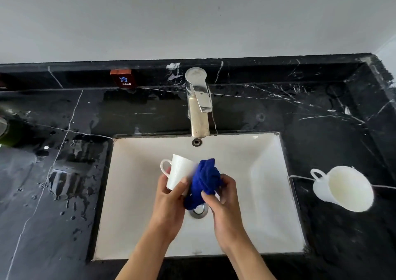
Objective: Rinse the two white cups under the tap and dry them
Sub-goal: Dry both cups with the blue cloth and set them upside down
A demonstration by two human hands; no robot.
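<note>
Over the white sink (pixel 267 194), the left hand (pixel 169 202) grips one white cup (pixel 179 170) while the right hand (pixel 222 196) clutches a blue cloth (pixel 205 179) against it. A second cup (pixel 342 188) stands on the black desk (pixel 321 129). One tag (pixel 124 80) reads "COLD".

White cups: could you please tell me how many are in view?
2. One cup is held by the left hand over the sink; the other cup stands on the counter, right of it.

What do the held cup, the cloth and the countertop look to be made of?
Held cup: likely glazed ceramic, smooth glossy white. Blue cloth: soft fabric, bunched into folds, possibly microfibre. Countertop: polished black stone, marble by its white veins, though it could be an imitation.
</note>
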